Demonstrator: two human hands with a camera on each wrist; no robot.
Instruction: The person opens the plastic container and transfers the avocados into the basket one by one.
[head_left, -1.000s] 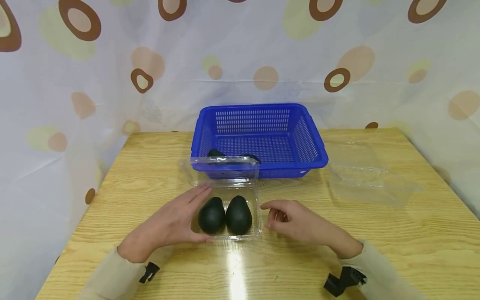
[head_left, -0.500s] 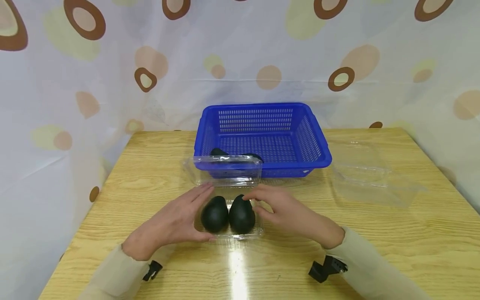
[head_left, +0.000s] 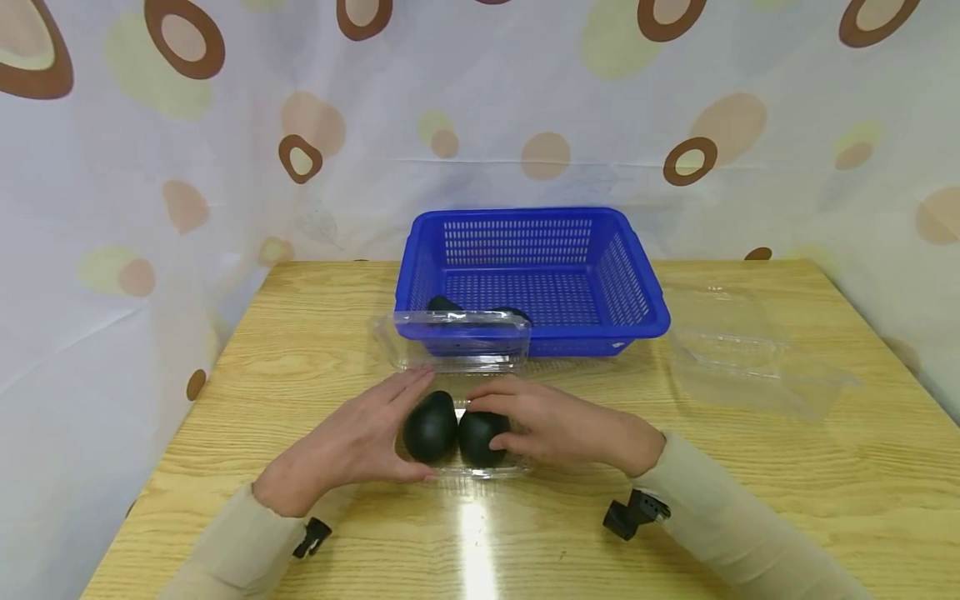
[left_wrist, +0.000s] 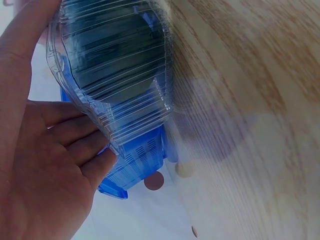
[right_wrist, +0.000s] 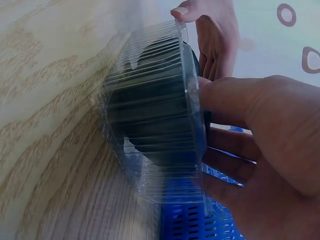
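A clear plastic clamshell container [head_left: 483, 472] sits on the table with its lid [head_left: 457, 360] raised at the back. Side by side in it lie two dark green avocados, a left avocado [head_left: 430, 427] and a right avocado [head_left: 474, 440]. My left hand [head_left: 358, 435] holds the container's left side, thumb at the front edge and fingers toward the back. From the right, my right hand [head_left: 558, 423] grips the right avocado, thumb on its near side and fingers over its top. In the right wrist view, ribbed container wall [right_wrist: 150, 185] covers part of the avocados.
Behind the lid stands a blue perforated basket [head_left: 645, 312] with dark avocados [head_left: 444, 304] at its front left, partly hidden by its wall and the lid. Another clear container [head_left: 735, 358] lies open at the right of the wooden table [head_left: 750, 475]. A patterned curtain [head_left: 480, 108] hangs behind.
My right hand has moved left from beside the container onto the right avocado and now grips it. My left hand keeps its hold on the container.
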